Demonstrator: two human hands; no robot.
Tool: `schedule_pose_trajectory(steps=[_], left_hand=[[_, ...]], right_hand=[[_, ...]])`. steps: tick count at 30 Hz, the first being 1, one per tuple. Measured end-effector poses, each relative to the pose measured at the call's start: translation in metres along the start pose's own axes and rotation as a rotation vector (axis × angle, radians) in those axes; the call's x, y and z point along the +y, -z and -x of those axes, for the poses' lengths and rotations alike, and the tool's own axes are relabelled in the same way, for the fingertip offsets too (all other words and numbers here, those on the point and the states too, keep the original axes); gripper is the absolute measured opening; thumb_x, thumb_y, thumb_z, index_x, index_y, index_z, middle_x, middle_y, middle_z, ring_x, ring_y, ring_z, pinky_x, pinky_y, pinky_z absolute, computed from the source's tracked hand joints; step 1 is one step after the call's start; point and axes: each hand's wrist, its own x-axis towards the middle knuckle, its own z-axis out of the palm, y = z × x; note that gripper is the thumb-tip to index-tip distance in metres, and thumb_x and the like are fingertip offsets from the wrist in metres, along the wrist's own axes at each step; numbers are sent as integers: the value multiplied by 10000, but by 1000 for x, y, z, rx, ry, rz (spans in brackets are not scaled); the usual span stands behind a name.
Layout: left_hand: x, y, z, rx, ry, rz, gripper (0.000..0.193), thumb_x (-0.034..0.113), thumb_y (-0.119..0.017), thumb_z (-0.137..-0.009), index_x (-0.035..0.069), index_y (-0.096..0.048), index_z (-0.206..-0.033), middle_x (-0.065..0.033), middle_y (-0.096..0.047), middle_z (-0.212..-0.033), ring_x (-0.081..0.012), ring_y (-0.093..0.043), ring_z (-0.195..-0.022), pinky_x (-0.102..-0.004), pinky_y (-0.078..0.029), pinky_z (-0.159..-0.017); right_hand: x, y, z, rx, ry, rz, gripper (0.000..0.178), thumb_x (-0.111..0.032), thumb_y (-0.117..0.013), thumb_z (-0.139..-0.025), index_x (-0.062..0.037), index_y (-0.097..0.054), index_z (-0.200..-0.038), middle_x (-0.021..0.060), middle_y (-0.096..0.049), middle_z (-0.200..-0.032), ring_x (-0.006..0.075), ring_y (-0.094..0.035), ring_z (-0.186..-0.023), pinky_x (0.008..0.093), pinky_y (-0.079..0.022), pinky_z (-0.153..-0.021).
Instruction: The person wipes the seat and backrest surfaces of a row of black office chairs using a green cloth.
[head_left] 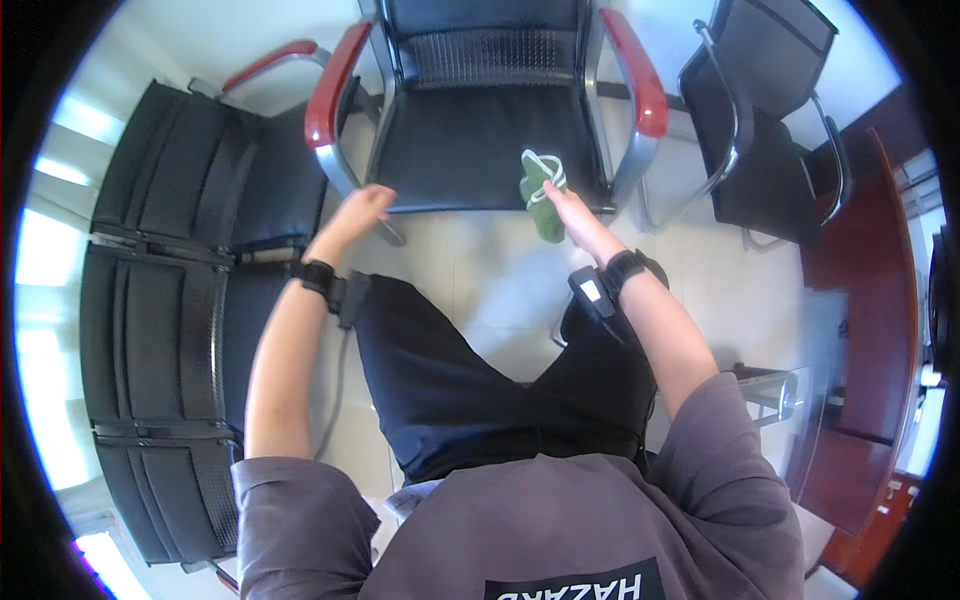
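Note:
My right hand [580, 219] grips a small green cloth item [545, 219] with white edging. Its exact kind does not show. The cloth hangs just in front of the black seat [480, 140] of the chair facing me, near its right front corner, and its upper part overlaps the seat. On the other side, my left hand [360, 210] hovers by the seat's left front corner. Its fingers are curled together, with nothing visible in them. Both wrists wear black straps with small devices.
The facing chair has red armrests [340, 80] on metal frames. Along the left stands a row of black seats [160, 340]. Another black chair [765, 150] is at the far right, and a reddish-brown wooden desk [860, 370] stands at the right. Pale tiles cover the floor [490, 275].

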Motion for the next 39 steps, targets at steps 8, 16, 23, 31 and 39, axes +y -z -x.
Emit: schedule_pose_trajectory(steps=[8, 16, 23, 31, 39], left_hand=[[152, -97, 54, -416, -184, 849, 631, 539, -378, -860, 123, -295, -1327, -67, -368, -1319, -213, -396, -1170, -383, -350, -947], [210, -136, 105, -543, -3, 1346, 707, 589, -391, -823, 113, -275, -1332, -93, -340, -1340, -258, -347, -1212, -432, -285, -996], [227, -118, 112, -337, -45, 1282, 461, 337, -362, -912, 64, -334, -1282, -79, -395, -1298, -211, -389, -1180, -377, -299, -993], [244, -66, 154, -347, -234, 763, 404, 253, -391, -915, 1, -399, -1230, -81, -494, -1184, -169, -483, -1054, -296, -375, -907], [194, -42, 170, -404, 51, 1432, 443, 308, -446, -877, 11, -427, -1205, -159, -511, -1174, -284, -534, -1037, -427, -443, -874]], right_hand=[[-99, -41, 102, -310, -59, -1184, 386, -363, -451, -845, -93, -521, -1113, 82, -535, -1130, 241, -483, -1067, 409, -337, -947], [-108, -28, 151, -360, 32, -1252, 526, -532, -367, -853, -131, -495, -1168, 92, -496, -1210, 287, -436, -1136, 481, -292, -975], [-111, -33, 175, -351, 71, -1236, 615, -575, -231, -866, -128, -430, -1237, 79, -428, -1281, 249, -369, -1201, 427, -228, -1023], [-120, -31, 186, -350, -3, -837, 487, -452, -476, -849, -82, -477, -1164, 82, -514, -1172, 203, -487, -1080, 375, -365, -934], [-121, -62, 194, -468, -77, -846, 268, -220, -536, -858, -44, -511, -1058, 68, -597, -1001, 166, -594, -893, 333, -483, -796]])
